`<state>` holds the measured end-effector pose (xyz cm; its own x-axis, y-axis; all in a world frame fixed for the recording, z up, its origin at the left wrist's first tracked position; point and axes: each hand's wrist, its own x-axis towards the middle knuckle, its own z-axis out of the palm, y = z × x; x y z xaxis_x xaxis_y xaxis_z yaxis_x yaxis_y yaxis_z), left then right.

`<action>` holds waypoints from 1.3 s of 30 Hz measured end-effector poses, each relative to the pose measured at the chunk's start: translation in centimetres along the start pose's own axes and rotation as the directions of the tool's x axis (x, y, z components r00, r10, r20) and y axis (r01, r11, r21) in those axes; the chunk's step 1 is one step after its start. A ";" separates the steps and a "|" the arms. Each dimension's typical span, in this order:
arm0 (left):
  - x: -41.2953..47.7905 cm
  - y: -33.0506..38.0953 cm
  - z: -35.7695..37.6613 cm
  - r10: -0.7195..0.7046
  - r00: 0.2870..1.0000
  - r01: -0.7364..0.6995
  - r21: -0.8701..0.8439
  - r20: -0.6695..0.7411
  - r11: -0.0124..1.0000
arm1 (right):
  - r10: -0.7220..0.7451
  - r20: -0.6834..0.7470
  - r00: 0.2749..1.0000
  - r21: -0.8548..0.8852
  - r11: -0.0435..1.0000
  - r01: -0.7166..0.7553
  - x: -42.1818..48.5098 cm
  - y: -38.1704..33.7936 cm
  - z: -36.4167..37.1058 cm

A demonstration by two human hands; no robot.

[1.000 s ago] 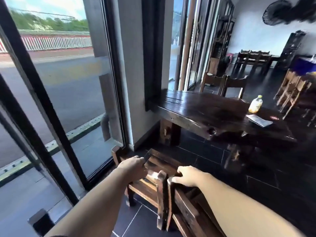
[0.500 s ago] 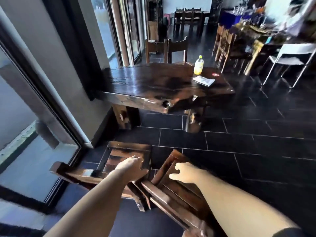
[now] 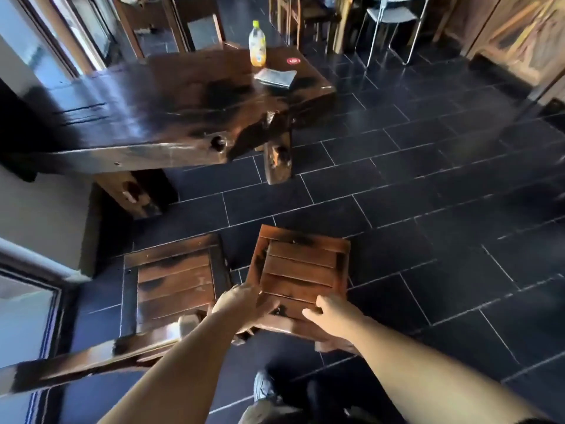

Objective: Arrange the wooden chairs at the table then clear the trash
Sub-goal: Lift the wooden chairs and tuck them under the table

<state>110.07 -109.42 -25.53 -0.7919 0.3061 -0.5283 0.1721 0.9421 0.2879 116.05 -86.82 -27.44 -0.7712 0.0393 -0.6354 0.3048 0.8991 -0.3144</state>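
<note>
While both hands, left hand and right hand, clamp the right chair backrest, slide squarely toward the table, clear of the left chair.

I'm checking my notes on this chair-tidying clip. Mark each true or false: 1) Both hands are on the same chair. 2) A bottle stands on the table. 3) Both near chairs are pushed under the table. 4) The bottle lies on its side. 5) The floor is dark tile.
1) True: the left hand and right hand both grip the right chair.
2) True: the bottle stands on the table.
3) False: that chair and the left chair stand clear of the table.
4) False: it stands upright.
5) True: the floor is dark tile.
</note>
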 end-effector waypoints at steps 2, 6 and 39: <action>0.1 -0.2 1.0 0.016 1.000 -0.016 0.011 0.001 1.000 | 0.042 -0.038 0.998 0.039 0.998 -0.041 -0.3 0.6 1.6; 0.4 -0.4 2.9 0.127 0.991 -0.129 0.091 0.029 0.987 | 0.045 -0.118 0.992 -0.046 0.998 -0.050 -1.0 1.0 4.1; 3.0 -3.7 11.0 0.197 0.884 -0.143 0.158 -0.423 0.977 | -0.301 -0.597 0.744 -0.376 0.924 0.072 1.9 4.2 10.2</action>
<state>113.50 -110.51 -36.96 -0.9142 0.3988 -0.0724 0.3736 0.8985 0.2305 121.56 -87.46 -37.18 -0.9989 0.0187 0.0430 0.0156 0.9974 -0.0706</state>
